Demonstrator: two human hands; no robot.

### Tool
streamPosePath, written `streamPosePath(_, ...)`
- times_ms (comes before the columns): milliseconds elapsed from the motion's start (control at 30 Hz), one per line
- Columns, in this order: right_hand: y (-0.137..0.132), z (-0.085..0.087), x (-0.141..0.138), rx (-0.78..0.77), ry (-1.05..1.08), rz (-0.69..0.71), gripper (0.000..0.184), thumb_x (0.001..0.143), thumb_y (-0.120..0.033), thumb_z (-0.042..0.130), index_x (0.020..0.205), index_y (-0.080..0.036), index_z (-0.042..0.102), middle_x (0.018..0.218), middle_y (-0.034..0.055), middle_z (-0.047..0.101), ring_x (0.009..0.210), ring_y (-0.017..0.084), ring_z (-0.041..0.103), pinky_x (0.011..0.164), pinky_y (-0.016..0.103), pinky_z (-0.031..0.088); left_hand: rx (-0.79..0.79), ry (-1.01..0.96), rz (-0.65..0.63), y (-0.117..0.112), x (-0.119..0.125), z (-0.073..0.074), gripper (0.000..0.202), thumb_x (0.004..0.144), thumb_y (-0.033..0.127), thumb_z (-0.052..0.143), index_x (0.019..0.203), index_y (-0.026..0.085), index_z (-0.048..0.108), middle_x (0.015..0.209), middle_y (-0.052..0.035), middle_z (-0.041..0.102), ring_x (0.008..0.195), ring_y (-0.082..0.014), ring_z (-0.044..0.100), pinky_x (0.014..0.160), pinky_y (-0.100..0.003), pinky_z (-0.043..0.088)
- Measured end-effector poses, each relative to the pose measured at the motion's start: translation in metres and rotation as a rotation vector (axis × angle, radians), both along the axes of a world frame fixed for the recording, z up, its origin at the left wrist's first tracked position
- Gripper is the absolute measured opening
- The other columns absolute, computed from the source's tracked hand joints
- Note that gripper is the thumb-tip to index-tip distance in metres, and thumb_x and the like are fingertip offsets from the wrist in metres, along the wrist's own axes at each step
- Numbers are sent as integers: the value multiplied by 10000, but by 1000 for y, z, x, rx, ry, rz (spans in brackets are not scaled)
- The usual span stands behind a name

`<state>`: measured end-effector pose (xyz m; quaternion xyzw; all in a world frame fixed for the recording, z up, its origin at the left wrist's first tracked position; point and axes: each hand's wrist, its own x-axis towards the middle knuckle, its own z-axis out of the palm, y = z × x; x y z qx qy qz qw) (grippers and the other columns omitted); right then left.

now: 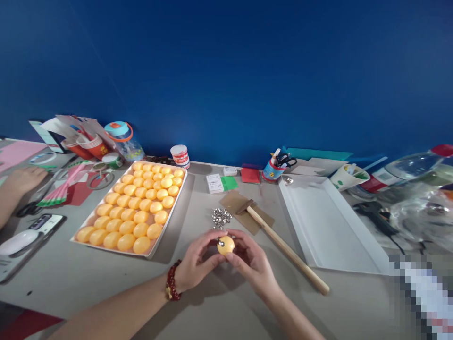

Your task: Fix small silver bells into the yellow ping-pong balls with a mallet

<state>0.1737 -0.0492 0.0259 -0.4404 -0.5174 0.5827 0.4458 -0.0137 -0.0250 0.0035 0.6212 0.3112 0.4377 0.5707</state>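
Both my hands hold one orange ping-pong ball [227, 246] just above the table, in front of a small pile of silvery metal pieces [221, 217]. A shiny metal bit shows on the ball's left side. My left hand [198, 264], with a beaded bracelet [172, 281] at the wrist, has its fingers closed on the ball from the left. My right hand [253, 259] grips it from the right, thumb at the front. A hammer [283, 243] with a wooden handle lies to the right, its head on a brown sheet [264, 221].
At left is a white box [153, 250] of many orange balls; at right, a white tray [329, 222]. Behind stand a pen cup [272, 171], a red-and-white jar [180, 157] and small white boxes [214, 183]. A glue gun [377, 219] lies far right. Another person's hand [26, 179] rests far left.
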Motion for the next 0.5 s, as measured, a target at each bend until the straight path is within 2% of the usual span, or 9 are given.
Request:
streamPosePath(133, 1, 1, 0, 28, 27, 9, 446, 852, -406, 688, 1243, -233, 565, 1013, 72, 684, 911, 219, 652, 796, 326, 554, -56, -55, -25, 2, 1, 1, 370, 867, 227, 663, 1235, 248, 632, 1266, -112, 628, 1157, -267, 603, 999, -385, 494)
streamPosePath(267, 2, 3, 0, -6, 90, 17, 374, 899, -426, 620, 1220, -237, 583, 963, 63, 680, 812, 196, 651, 738, 323, 556, -179, -147, -37, 4, 2, 4, 342, 872, 251, 661, 1213, 254, 643, 1183, -93, 668, 1054, -240, 646, 911, -350, 536)
streamPosePath(500, 3, 4, 0, -51, 117, 33, 385, 901, -436, 618, 1224, -230, 574, 964, 66, 684, 785, 188, 641, 730, 319, 545, -213, -146, -60, 4, 1, 2, 343, 865, 266, 670, 1206, 234, 649, 1182, -97, 672, 1061, -245, 636, 914, -353, 519)
